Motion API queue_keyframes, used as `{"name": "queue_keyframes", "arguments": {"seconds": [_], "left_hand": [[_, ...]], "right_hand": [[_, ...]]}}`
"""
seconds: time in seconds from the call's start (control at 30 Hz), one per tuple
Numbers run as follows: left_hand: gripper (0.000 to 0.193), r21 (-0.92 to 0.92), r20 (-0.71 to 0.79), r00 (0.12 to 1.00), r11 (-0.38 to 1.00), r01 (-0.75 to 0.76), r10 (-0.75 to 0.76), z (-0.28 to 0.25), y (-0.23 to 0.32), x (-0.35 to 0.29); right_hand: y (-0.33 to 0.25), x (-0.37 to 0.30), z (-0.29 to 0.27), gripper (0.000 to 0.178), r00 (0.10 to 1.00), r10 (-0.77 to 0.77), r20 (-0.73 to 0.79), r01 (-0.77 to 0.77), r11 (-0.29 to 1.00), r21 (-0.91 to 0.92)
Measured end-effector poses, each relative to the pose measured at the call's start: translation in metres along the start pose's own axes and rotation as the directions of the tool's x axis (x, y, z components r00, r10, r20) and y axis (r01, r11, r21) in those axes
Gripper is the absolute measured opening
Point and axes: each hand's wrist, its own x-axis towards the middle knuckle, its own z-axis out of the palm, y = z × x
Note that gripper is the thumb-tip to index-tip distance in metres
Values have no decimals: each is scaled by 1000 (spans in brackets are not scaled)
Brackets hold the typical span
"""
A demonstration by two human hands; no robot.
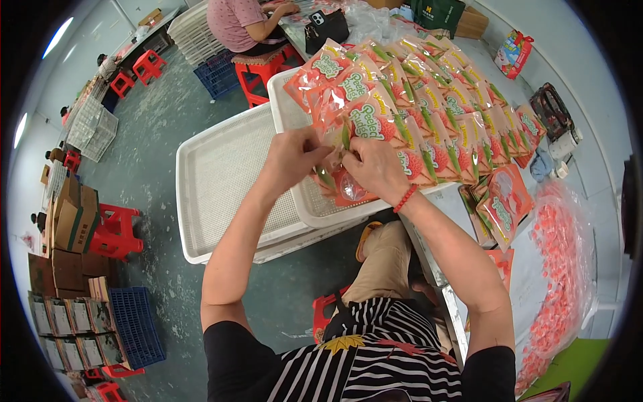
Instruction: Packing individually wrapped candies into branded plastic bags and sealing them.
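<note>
My left hand (291,159) and my right hand (376,169) are close together over the near left part of a heap of candy pouches. Between them is the top edge of one candy pouch (333,157), pinched from both sides by thumbs and fingers. My fingers cover much of that pouch, so I cannot tell whether it is sealed. Rows of filled orange and green pouches (439,137) overlap in a white plastic tray (321,218). A red bead bracelet (404,198) circles my right wrist.
Another white mesh tray (231,187) sits to the left. More pouches (495,208) lie on the metal table at right, beside a clear bag of small pink-red wrapped pieces (556,254). A person in pink (234,23) sits beyond on a red stool (258,77), near a blue crate (218,74).
</note>
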Motion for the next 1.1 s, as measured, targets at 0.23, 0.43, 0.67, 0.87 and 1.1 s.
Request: {"name": "queue_keyframes", "arguments": {"seconds": [0.23, 0.43, 0.67, 0.87, 1.1], "left_hand": [[12, 507, -316, 887, 850, -142, 336, 3, -7, 0], [9, 303, -304, 879, 912, -277, 368, 8, 2, 4], [8, 187, -247, 927, 953, -240, 282, 17, 17, 5], [13, 119, -272, 936, 973, -199, 224, 10, 13, 20], [23, 50, -339, 924, 984, -171, 178, -5, 5, 32]], "right_hand": [[7, -10, 1, 18, 994, 11, -112, -23, 994, -104], [15, -21, -4, 20, 986, 78, -145, -74, 997, 32], [-17, 0, -28, 37, 810, 408, 421, -445, -41, 895], [-33, 13, -28, 34, 873, 235, 427, -454, 72, 888], [-31, -4, -17, 31, 978, 181, -106, -81, 792, 605]]}}
